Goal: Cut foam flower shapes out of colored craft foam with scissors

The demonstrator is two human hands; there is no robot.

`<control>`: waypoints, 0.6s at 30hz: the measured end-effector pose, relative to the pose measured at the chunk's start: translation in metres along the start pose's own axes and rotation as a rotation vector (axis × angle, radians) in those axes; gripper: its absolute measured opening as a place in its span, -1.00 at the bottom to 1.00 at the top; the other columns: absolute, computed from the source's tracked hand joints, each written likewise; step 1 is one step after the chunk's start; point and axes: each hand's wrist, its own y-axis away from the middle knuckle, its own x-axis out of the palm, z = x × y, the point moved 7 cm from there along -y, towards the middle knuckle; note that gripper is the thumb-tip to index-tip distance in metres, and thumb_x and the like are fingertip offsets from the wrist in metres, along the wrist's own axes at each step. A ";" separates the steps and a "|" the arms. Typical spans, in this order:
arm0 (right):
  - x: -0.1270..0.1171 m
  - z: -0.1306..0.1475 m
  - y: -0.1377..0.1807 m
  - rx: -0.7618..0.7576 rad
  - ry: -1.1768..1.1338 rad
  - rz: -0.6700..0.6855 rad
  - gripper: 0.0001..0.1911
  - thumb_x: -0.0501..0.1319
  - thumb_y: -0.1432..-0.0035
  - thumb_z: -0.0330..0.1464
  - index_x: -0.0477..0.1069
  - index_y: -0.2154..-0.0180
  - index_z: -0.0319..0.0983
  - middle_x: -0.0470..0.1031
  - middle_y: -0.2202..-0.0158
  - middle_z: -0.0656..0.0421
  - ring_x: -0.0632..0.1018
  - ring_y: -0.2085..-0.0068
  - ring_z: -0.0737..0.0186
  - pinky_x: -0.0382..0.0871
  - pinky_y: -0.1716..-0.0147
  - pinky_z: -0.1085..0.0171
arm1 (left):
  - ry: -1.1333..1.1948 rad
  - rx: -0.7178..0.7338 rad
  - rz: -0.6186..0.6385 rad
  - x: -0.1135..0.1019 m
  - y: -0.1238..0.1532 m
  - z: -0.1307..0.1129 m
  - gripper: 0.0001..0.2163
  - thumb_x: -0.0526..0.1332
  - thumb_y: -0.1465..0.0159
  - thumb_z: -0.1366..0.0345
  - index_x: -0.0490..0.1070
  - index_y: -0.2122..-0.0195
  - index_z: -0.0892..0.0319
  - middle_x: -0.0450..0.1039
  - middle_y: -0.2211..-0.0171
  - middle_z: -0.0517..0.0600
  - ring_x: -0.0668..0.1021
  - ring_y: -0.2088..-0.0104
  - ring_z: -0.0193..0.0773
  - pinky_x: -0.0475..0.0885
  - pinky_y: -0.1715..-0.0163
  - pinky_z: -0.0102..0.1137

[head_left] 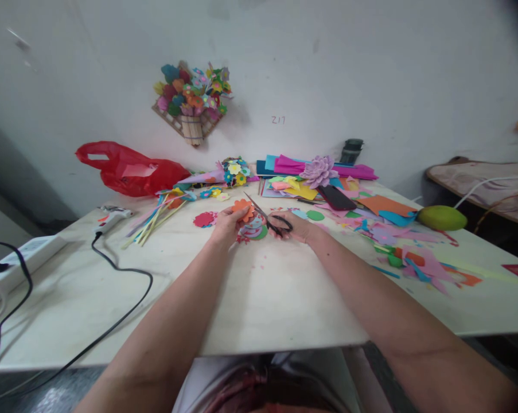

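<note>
My left hand (226, 221) is closed on an orange foam flower cut-out (244, 209), held just above the table (263, 298). My right hand (293, 225) grips black-handled scissors (272, 222), whose blades point up and left to the orange flower's edge. Under both hands lies a small pile of cut foam shapes in pink, blue and green (253, 232). A red flower cut-out (204, 219) lies flat just left of my left hand.
A glue gun (111, 218) with a black cable (125, 269) lies at the left. A red plastic bag (129, 170), foam flower sticks (155, 221), stacked foam sheets (310, 172), scraps (413, 258) and a green oval object (441, 218) crowd the back and right.
</note>
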 end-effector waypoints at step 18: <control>0.001 -0.001 -0.003 0.036 -0.015 -0.055 -0.74 0.19 -0.03 -0.19 0.31 0.39 -0.27 0.35 0.64 0.26 0.31 0.68 0.45 -0.06 0.80 0.45 | 0.040 -0.012 -0.050 0.002 0.000 0.002 -0.86 0.37 0.06 0.41 0.50 0.44 0.32 0.54 0.45 0.06 0.56 0.44 -0.28 0.48 0.33 -0.37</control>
